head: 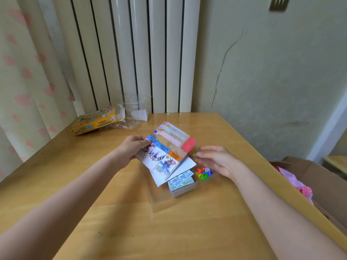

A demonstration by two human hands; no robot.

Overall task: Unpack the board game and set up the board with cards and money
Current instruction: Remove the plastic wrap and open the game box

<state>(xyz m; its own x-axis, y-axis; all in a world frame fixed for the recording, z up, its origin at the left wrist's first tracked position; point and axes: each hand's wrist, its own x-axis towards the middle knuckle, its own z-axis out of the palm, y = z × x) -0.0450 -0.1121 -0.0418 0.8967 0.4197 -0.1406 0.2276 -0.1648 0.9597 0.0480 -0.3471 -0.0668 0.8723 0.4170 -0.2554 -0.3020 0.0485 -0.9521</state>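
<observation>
**Folded board in the air, unfolding about to begin**

The left hand [134, 145] has the folded board [165, 156] pinched at its near-left edge, thumb on top, fingers curled beneath, holding it tilted above the middle of the worktop [93, 194]. The right hand [214, 159] comes in from the other side with fingers straight and loose, gripping nothing, its fingertips right at the board's right edge (whether they actually touch the paper is hard to say from here).

Directly beneath the raised board sits the stack of play money [181, 182], apparently inside a clear plastic sleeve lying flat on the wood. Just right of it, a little cluster of coloured pawns and a die [203, 172] rests close under the right hand. The yellow game box [95, 121] lies open at the far-left corner, with crumpled clear wrapping [133, 111] beside it.

Now, the risks as I read them. The board looks like thin glossy paper, so a one-sided pinch could let it flop or crease when the folds are opened. Spreading it right here would likely bury the money and sweep the pawns. They sit near the worktop's right edge, above a cardboard carton [308, 177] on the floor, and a careless wrist could send that die rolling off.
</observation>
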